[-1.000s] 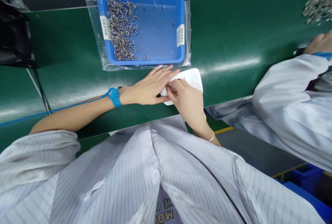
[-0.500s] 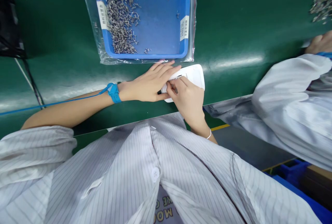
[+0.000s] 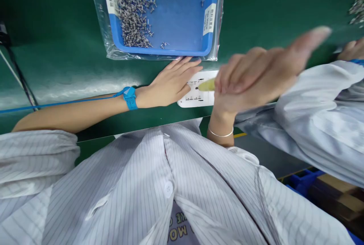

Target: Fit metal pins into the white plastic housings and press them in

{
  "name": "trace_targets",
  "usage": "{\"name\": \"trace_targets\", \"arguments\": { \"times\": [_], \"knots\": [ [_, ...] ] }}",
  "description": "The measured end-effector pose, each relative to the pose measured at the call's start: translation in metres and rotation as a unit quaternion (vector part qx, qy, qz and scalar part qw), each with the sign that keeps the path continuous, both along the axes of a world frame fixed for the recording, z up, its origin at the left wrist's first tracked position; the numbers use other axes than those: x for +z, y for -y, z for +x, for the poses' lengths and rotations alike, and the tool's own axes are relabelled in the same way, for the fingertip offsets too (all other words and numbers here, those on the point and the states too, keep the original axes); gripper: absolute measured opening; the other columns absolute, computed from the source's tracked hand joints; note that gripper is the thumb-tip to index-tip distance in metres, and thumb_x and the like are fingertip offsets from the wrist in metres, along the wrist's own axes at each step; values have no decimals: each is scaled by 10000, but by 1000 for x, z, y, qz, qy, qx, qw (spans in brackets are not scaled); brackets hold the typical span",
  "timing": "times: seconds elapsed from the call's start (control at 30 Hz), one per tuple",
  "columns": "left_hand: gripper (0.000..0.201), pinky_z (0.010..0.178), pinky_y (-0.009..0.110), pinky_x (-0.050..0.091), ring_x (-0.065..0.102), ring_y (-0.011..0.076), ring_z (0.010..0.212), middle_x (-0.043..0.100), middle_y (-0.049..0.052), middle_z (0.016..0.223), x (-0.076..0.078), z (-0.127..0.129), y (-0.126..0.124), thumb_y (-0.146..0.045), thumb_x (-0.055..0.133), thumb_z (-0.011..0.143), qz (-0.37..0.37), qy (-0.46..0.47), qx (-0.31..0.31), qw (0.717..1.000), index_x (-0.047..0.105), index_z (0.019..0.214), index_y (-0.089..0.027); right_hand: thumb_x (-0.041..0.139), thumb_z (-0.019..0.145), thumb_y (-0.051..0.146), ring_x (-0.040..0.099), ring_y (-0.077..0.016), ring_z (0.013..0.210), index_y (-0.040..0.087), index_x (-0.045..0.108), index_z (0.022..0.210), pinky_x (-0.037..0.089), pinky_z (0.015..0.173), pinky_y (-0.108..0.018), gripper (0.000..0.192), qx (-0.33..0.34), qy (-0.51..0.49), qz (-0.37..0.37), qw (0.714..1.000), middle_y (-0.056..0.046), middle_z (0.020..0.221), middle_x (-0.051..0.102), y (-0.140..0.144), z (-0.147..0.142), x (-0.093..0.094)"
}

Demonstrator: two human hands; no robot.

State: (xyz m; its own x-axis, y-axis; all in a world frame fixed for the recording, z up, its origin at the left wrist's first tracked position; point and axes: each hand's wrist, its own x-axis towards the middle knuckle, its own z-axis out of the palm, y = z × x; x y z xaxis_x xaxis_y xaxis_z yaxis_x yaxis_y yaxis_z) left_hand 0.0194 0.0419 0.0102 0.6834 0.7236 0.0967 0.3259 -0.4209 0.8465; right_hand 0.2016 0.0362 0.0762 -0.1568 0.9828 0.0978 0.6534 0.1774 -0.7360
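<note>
My left hand (image 3: 170,84) lies flat on the left end of a white plastic device (image 3: 196,96) and holds it down on the green belt (image 3: 62,59). A blue strap (image 3: 130,97) with a blue cord circles that wrist. My right hand (image 3: 256,76) is raised off the device towards the camera and is blurred. A small yellow-green piece (image 3: 207,85) sticks out from its curled fingers, over the device's dark slots. A thin bracelet (image 3: 220,133) is on the right wrist.
A blue tray (image 3: 179,14) on a clear plastic bag holds several small metal parts (image 3: 133,10), just beyond my left fingertips. A co-worker's striped sleeve (image 3: 318,116) and hand (image 3: 351,50) are at the right. More metal parts (image 3: 356,10) lie at the far right. A black cable (image 3: 17,74) runs at the left.
My right hand has lifted off the white device, up and to the right, uncovering its slotted face. The left hand stays on the device. The view has tilted down.
</note>
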Motion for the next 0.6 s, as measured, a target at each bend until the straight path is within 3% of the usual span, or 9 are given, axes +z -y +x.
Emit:
{"name": "trace_targets", "arguments": {
  "times": [0.07, 0.13, 0.27, 0.37, 0.43, 0.5, 0.6],
  "knots": [
    [539, 1272, 608, 96, 241, 363, 1527, 394, 43, 1586, -1, 2, -1, -417, 460, 985, -22, 20, 6, 1000, 430, 1488, -224, -178, 954, 564, 473, -164, 509, 201, 686, 1109, 426, 519, -310, 950, -131, -24, 48, 990, -8, 566, 276, -15, -23, -9],
    [549, 1272, 610, 87, 255, 372, 1519, 421, 37, 1565, -3, 4, -2, -417, 499, 960, -37, 29, 10, 999, 453, 1471, -223, -211, 941, 557, 435, -153, 483, 195, 646, 1165, 405, 501, -304, 957, -215, -27, 65, 974, 1, 587, 245, -21, -46, -7],
    [567, 1272, 604, 90, 257, 363, 1518, 427, 19, 1557, -5, 5, -3, -378, 518, 932, -44, 16, 16, 999, 449, 1471, -219, -99, 984, 485, 386, -155, 456, 232, 581, 1230, 386, 506, -320, 766, -277, -63, 61, 957, 12, 619, 200, -18, -71, 12],
    [581, 1275, 598, 112, 263, 359, 1517, 420, 12, 1566, -3, 5, -1, -347, 516, 913, -33, 9, 15, 999, 442, 1477, -229, -150, 953, 429, 373, -159, 456, 211, 572, 1232, 394, 520, -337, 804, -314, -106, 63, 941, 18, 630, 165, -17, -72, 17],
    [590, 1279, 589, 109, 256, 357, 1520, 415, 16, 1571, -2, 6, 0, -323, 517, 901, -29, 6, 13, 999, 440, 1477, -222, -174, 941, 447, 409, -165, 473, 205, 606, 1177, 409, 531, -345, 851, -299, -105, 48, 947, 12, 618, 178, -19, -66, 12],
    [590, 1279, 589, 102, 254, 359, 1520, 418, 21, 1566, -3, 7, 0, -310, 524, 893, -36, 7, 13, 999, 444, 1469, -209, -199, 932, 497, 471, -177, 502, 211, 656, 1066, 426, 546, -355, 912, -234, -83, 23, 968, -1, 589, 215, -21, -57, 1],
    [591, 1268, 617, 99, 260, 373, 1516, 422, 14, 1559, -5, 5, -1, -343, 574, 882, -51, 15, 15, 998, 455, 1448, -220, -275, 891, 566, 507, -169, 503, 234, 625, 700, 444, 549, -361, 977, -125, -51, 31, 990, -24, 532, 268, -17, -40, -18]
  ]
}}
